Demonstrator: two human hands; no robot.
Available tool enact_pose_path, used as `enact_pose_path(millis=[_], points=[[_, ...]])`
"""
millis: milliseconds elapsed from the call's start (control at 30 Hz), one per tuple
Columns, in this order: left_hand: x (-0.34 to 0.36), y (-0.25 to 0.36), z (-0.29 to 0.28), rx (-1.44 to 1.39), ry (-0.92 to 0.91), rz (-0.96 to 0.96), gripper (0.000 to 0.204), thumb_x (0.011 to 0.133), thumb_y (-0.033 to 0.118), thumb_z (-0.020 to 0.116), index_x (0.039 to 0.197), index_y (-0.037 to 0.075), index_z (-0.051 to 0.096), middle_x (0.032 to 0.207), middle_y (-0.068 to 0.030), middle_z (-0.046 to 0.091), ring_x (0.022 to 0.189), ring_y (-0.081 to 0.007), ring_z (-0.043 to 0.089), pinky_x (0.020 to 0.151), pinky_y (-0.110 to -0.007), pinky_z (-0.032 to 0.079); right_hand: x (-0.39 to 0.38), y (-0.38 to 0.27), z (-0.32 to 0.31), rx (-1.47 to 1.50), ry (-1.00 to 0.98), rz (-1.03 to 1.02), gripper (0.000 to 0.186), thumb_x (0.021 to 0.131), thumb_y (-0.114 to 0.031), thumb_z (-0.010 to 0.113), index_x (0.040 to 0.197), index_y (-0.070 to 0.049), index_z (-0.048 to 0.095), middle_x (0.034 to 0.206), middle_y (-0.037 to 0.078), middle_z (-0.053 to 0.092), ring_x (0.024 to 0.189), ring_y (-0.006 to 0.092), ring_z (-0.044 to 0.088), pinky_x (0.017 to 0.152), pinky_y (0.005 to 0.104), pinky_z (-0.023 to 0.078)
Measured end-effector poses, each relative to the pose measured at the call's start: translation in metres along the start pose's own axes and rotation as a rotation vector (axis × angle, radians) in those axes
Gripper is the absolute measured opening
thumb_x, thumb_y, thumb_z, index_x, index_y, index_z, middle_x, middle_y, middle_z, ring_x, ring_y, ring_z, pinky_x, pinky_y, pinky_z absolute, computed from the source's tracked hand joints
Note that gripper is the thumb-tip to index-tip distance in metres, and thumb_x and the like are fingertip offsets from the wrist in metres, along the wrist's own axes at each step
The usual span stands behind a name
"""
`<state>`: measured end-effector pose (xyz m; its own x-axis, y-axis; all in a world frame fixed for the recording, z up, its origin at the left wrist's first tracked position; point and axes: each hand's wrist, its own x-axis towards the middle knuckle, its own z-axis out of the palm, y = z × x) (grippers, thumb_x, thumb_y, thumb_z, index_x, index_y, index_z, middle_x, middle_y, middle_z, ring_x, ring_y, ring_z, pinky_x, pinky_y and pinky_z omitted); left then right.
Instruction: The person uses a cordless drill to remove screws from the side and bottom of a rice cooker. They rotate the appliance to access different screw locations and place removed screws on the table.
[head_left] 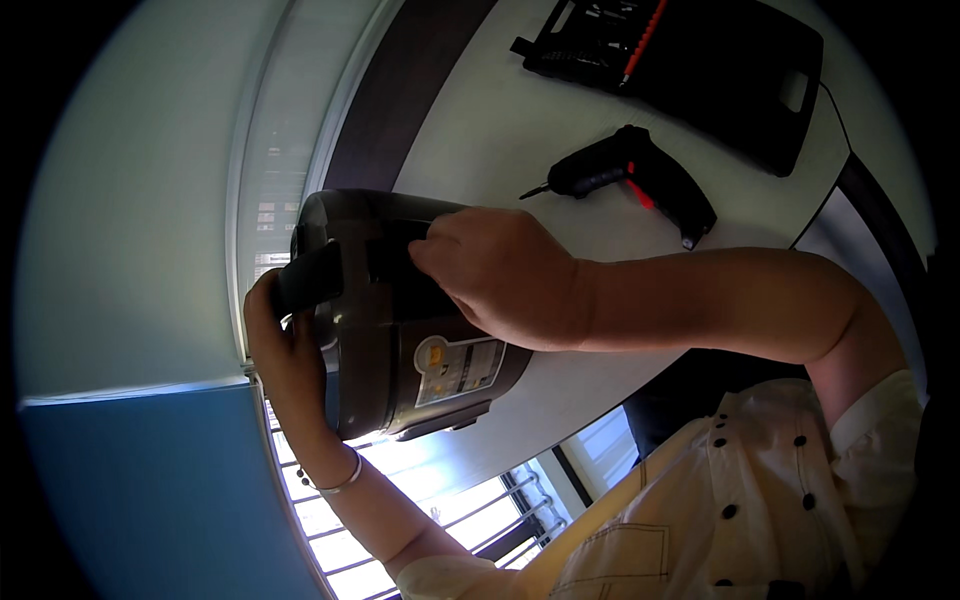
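Note:
A dark grey cylindrical appliance [360,350], like a rice cooker, lies tilted on its side at the centre, with a sticker panel on its body. My left hand [290,360] is wrapped round its left end at a black handle [310,276]. My right hand [505,280] is closed with curled fingers against the black part on its body; whether it grips anything there is hidden. A black power screwdriver [600,160] with red trim and a bit fitted lies behind the appliance on the white table [450,135].
A black open tool case [730,90] with a red strip sits at the back right. The table's dark edge bands curve at left and right. A pale wall [130,200], a blue panel [140,490] and a bright barred window [340,540] fill the left and bottom.

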<state>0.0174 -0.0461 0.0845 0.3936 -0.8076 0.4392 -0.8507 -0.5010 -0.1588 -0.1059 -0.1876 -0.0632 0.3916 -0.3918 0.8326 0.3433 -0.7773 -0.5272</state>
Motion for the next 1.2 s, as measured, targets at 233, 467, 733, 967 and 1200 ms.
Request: enact_pose_path(millis=[233, 467, 733, 967, 1200], points=[[0.002, 0.006, 0.001, 0.014, 0.0, -0.001, 0.036, 0.085, -0.004, 0.054, 0.119, 0.004, 0.048, 0.114, -0.0152, 0.054, 0.103, -0.0301, 0.058, 0.084, -0.039, 0.047, 0.007, 0.003, -0.003, 0.054, -0.009, 0.048, 0.005, 0.079, -0.004, 0.064, 0.081, 0.0, 0.062, 0.072, 0.012, 0.061, 0.065, 0.028, 0.062, 0.058, 0.0343, 0.051], [0.001, 0.006, 0.002, 0.034, 0.001, 0.006, 0.034, 0.085, -0.003, 0.055, 0.118, 0.004, 0.049, 0.111, -0.0153, 0.055, 0.102, -0.031, 0.059, 0.08, -0.04, 0.048, 0.005, 0.002, -0.003, 0.18, -0.008, 0.173, 0.008, 0.081, -0.006, 0.065, 0.081, 0.0, 0.062, 0.073, 0.014, 0.061, 0.065, 0.0283, 0.062, 0.057, 0.0334, 0.05], [0.003, 0.005, 0.004, 0.061, 0.034, 0.042, 0.032, 0.084, 0.0, 0.058, 0.114, 0.003, 0.051, 0.106, -0.0152, 0.056, 0.1, -0.0326, 0.057, 0.083, -0.04, 0.046, 0.003, 0.008, -0.001, 0.574, 0.023, 0.301, 0.009, 0.086, -0.007, 0.063, 0.089, 0.001, 0.063, 0.077, 0.009, 0.063, 0.067, 0.0145, 0.065, 0.059, 0.0242, 0.054], [0.003, 0.003, 0.005, 0.043, 0.026, 0.031, 0.033, 0.083, 0.0, 0.059, 0.114, 0.003, 0.051, 0.105, -0.0154, 0.057, 0.1, -0.0334, 0.056, 0.083, -0.041, 0.046, 0.001, 0.0, -0.002, 0.781, -0.035, 0.549, 0.012, 0.088, -0.009, 0.062, 0.091, 0.002, 0.064, 0.076, 0.007, 0.065, 0.068, 0.0109, 0.064, 0.06, 0.0224, 0.054], [0.004, 0.011, 0.003, 0.06, 0.029, 0.026, 0.034, 0.082, 0.0, 0.059, 0.115, 0.003, 0.051, 0.105, -0.0155, 0.057, 0.101, -0.0334, 0.056, 0.083, -0.041, 0.047, -0.003, -0.003, 0.0, 0.63, 0.014, 0.509, 0.013, 0.089, -0.009, 0.06, 0.095, 0.002, 0.064, 0.081, 0.009, 0.066, 0.072, 0.0113, 0.065, 0.065, 0.0215, 0.054]])
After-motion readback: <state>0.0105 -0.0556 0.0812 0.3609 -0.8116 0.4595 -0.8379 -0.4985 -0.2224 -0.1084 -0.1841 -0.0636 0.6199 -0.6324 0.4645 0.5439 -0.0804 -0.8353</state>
